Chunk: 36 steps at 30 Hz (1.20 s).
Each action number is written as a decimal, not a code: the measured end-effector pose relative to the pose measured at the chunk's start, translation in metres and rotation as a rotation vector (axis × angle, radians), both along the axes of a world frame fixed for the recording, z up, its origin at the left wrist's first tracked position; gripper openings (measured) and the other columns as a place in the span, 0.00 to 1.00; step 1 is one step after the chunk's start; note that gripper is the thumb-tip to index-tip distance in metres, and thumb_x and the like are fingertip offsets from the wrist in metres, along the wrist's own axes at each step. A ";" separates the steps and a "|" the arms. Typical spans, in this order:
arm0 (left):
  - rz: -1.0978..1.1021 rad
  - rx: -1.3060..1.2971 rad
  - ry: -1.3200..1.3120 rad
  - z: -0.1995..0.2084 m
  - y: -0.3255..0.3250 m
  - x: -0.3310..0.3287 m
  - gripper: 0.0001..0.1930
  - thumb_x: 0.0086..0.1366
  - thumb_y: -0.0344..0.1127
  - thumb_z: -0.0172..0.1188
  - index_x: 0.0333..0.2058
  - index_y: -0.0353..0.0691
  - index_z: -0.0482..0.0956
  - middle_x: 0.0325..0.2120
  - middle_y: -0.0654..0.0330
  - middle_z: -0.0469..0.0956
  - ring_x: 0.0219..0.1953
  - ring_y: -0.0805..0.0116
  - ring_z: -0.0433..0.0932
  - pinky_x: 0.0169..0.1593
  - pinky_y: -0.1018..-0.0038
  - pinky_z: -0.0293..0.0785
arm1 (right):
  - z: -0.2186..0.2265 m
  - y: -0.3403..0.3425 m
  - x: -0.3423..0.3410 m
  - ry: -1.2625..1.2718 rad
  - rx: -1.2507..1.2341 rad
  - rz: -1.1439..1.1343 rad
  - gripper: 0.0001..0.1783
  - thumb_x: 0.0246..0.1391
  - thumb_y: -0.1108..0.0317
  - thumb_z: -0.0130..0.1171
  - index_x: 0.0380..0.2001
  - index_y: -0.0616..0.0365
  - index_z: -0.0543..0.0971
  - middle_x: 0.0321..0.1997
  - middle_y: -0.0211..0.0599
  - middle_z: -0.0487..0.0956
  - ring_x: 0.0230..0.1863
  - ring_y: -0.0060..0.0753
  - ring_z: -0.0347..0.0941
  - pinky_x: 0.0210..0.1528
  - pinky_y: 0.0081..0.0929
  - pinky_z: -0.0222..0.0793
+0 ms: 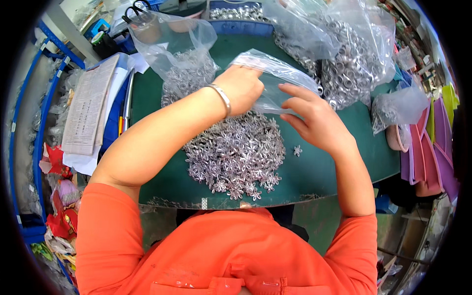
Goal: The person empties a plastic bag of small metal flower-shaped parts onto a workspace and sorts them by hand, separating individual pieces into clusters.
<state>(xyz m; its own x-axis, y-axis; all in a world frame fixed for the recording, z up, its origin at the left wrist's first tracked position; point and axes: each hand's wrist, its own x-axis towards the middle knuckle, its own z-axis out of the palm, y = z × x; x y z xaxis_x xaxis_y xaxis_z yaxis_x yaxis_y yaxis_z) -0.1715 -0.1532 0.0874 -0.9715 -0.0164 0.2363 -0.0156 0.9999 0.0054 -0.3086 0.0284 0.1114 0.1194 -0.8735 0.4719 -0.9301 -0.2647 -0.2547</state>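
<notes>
A clear plastic bag [282,73] is stretched over the far side of a pile of silvery flower-shaped metal pieces [236,155] on the green table. My left hand [241,91], with a metal bangle at its wrist, is closed on the bag's left part; the plastic covers its fingertips. Beside the bag's right end is my right hand [314,118], its fingers spread and slightly bent. Nothing shows between those fingers, and I cannot tell whether they touch the plastic. One loose flower piece [297,150] lies below my right hand, apart from the pile.
Clear bags of metal parts [189,73] and rings [349,73] stand at the back. A smaller bag [393,110] lies at the right, by pink and purple bins [425,152]. A blue tray [241,27] holds parts. Papers [88,108] lie at the left.
</notes>
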 end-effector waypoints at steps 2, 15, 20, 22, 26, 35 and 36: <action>-0.087 0.096 -0.076 0.002 0.006 0.010 0.05 0.55 0.26 0.58 0.30 0.33 0.80 0.45 0.46 0.78 0.43 0.51 0.80 0.47 0.63 0.75 | -0.004 0.024 0.003 -0.169 -0.059 -0.139 0.04 0.48 0.78 0.63 0.30 0.64 0.79 0.36 0.44 0.78 0.35 0.45 0.77 0.39 0.34 0.73; 0.187 0.224 0.025 -0.052 0.105 0.119 0.39 0.47 0.61 0.68 0.58 0.55 0.73 0.64 0.56 0.61 0.67 0.51 0.56 0.65 0.42 0.45 | -0.108 0.093 0.031 -0.270 0.037 -0.554 0.12 0.46 0.74 0.66 0.37 0.61 0.81 0.41 0.41 0.77 0.43 0.46 0.72 0.47 0.36 0.69; 0.225 0.136 0.169 -0.070 0.090 0.100 0.36 0.50 0.61 0.64 0.58 0.57 0.73 0.62 0.60 0.64 0.66 0.52 0.58 0.65 0.43 0.45 | -0.117 0.096 0.037 -0.321 -0.123 -0.591 0.07 0.49 0.77 0.64 0.34 0.62 0.82 0.34 0.40 0.80 0.35 0.43 0.76 0.39 0.32 0.73; 0.244 0.141 0.191 -0.072 0.085 0.095 0.36 0.50 0.59 0.65 0.58 0.57 0.73 0.62 0.60 0.64 0.66 0.52 0.58 0.65 0.43 0.45 | -0.109 0.099 0.051 -0.431 -0.131 -0.568 0.07 0.49 0.78 0.64 0.34 0.62 0.82 0.34 0.41 0.80 0.34 0.42 0.77 0.38 0.31 0.74; 0.305 0.150 0.283 -0.062 0.091 0.095 0.34 0.53 0.51 0.69 0.58 0.48 0.72 0.60 0.55 0.65 0.62 0.54 0.65 0.61 0.48 0.59 | -0.099 0.106 0.076 -0.417 -0.216 -0.372 0.08 0.45 0.80 0.66 0.32 0.65 0.81 0.33 0.42 0.81 0.34 0.40 0.78 0.37 0.30 0.74; 0.175 2.935 -0.032 -0.069 0.160 0.161 0.33 0.75 0.52 0.33 0.63 0.26 0.58 0.57 0.44 0.69 0.58 0.51 0.72 0.64 0.57 0.64 | -0.089 0.097 0.130 -0.466 -0.218 0.053 0.14 0.37 0.75 0.71 0.32 0.60 0.82 0.33 0.36 0.79 0.32 0.38 0.75 0.33 0.31 0.70; -0.014 3.075 0.020 -0.090 0.163 0.165 0.34 0.75 0.53 0.32 0.63 0.26 0.57 0.59 0.44 0.66 0.60 0.50 0.69 0.66 0.57 0.62 | -0.091 0.096 0.130 -0.450 -0.204 0.014 0.14 0.38 0.75 0.70 0.33 0.60 0.82 0.33 0.36 0.79 0.32 0.39 0.74 0.33 0.31 0.70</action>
<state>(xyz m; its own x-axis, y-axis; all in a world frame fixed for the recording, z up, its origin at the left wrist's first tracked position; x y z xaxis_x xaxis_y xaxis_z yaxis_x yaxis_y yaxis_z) -0.0062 0.0097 -0.0026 -0.9737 -0.0118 -0.2277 -0.0022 -0.9981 0.0612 -0.1782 0.1243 0.0204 -0.1241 -0.7575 0.6409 -0.7359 -0.3630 -0.5716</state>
